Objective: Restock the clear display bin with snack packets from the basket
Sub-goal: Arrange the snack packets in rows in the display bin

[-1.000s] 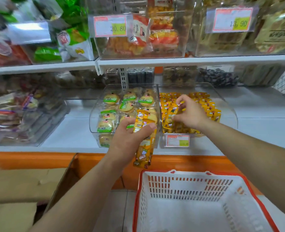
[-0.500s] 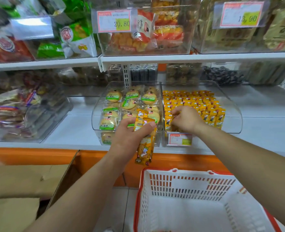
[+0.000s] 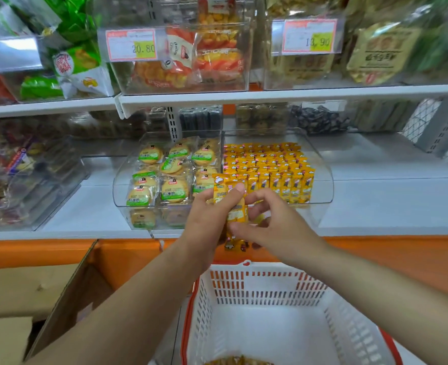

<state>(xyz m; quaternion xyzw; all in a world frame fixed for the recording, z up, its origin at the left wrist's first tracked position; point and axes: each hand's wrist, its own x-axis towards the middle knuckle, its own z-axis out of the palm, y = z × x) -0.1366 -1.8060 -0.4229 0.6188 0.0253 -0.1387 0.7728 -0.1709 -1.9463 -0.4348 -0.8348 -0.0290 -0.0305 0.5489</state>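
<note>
**Handover in mid-air, just in front of the bin**

At the centre of the frame the left hand (image 3: 207, 217) grips a bunch of yellow snack packets (image 3: 234, 214), fingers curled round them and thumb across the top. The right hand (image 3: 273, 227) meets it from the right, thumb and fingertips pinching the lower part of the same bunch. Both hands are therefore clamped on the packets, which hang in front of the shelf edge, below the mouth of the clear display bin (image 3: 323, 180) and above the back rim of the white basket (image 3: 270, 291). The bin, centre right, already holds tidy upright rows of packets (image 3: 267, 167). A few more packets (image 3: 238, 360) show at the bottom edge of the frame, in the basket.

The risks, as I judge them:

- Pulling one packet free could loosen the left hand's hold on the rest. A dropped packet might fall into the basket or slip behind it, between the basket and the orange shelf base.
- The wrappers look slick, so a light pinch may let one slide.
- Pushing a packet into the crowded front row could tip its neighbours and spoil the facing.
- The cookie bin (image 3: 123, 188) sits just beside, to the left, so a careless reach could put a packet there.
</note>
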